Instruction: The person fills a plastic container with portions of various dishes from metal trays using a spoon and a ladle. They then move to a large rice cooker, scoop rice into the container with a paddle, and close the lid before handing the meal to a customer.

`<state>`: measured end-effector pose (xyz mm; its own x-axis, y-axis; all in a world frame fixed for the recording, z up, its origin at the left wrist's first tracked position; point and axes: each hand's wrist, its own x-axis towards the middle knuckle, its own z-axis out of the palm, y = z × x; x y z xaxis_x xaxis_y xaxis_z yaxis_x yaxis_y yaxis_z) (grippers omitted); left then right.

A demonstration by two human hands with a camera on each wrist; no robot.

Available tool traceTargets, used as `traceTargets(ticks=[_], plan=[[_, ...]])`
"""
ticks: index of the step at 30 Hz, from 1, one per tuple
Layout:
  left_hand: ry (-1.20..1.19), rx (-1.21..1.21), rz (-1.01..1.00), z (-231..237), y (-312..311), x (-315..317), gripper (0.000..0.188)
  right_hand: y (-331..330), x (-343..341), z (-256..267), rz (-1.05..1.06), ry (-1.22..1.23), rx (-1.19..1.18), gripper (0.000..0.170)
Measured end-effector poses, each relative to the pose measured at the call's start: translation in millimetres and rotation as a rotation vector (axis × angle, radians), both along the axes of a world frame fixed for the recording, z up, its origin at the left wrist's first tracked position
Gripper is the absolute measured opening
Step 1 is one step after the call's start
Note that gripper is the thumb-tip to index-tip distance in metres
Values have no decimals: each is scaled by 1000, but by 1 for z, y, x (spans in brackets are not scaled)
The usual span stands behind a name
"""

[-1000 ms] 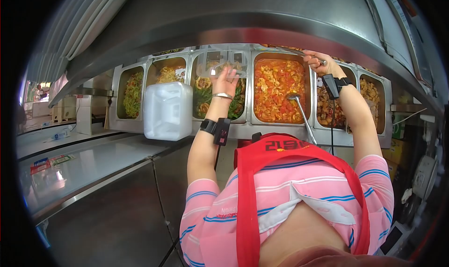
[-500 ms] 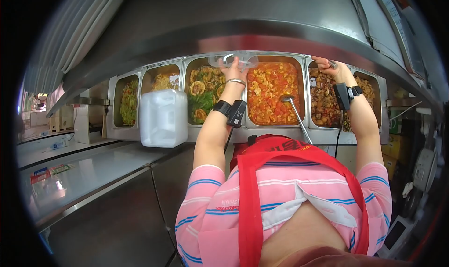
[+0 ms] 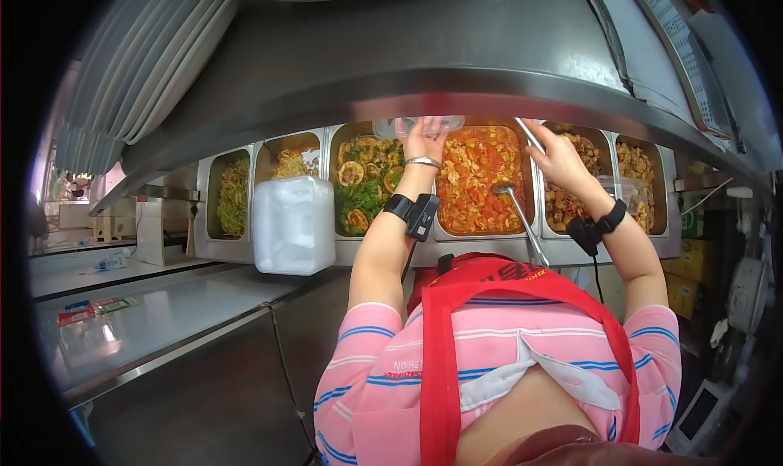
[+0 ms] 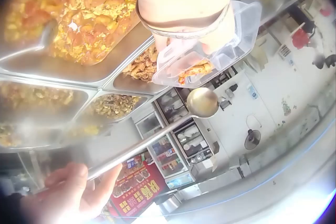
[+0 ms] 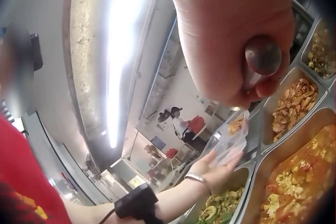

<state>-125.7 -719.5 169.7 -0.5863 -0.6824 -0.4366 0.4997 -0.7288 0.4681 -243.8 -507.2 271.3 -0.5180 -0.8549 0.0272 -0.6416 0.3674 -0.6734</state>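
My left hand (image 3: 424,140) holds a clear compartment food container (image 4: 244,32), its thumb and fingers at the container's side. Some reddish-orange food (image 4: 197,70) lies in one compartment. My right hand (image 3: 563,163) grips the handle of a metal ladle (image 4: 202,102), whose bowl is close below the container in the left wrist view. In the right wrist view the rounded handle end (image 5: 263,55) sticks out of the fist. Below both hands are the tomato-and-egg pan (image 3: 477,168) and a pan of greens and sliced rounds (image 3: 359,189).
Another ladle (image 3: 522,221) rests in the tomato-and-egg pan. A stack of clear containers (image 3: 294,225) stands on the left pans. More food pans (image 3: 634,160) are at the right. A steel shelf (image 3: 408,83) overhangs the far side, with stacked plates (image 3: 155,83) at its left.
My right hand, gripping the ladle, has swung left from the right-hand pan toward the tomato-and-egg pan. My left hand has shifted slightly right with the container. The head view has tilted.
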Motion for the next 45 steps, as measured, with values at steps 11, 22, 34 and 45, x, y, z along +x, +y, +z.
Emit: traceTargets(ticks=[11,22,34,45], plan=[[-12,-97,13,1,-16,37,61,-93,-47,-75,-86,-170,317,27],[-4,-86,22,6,-19,49,61,-80,-19,-9,-308,-1246,25,8],[-41,-83,12,-5,-22,47,64,-76,-47,-82,-280,-1219,31,16],[-40,-59,29,-4,-23,52,61,-88,-25,-60,-225,-772,160,22]])
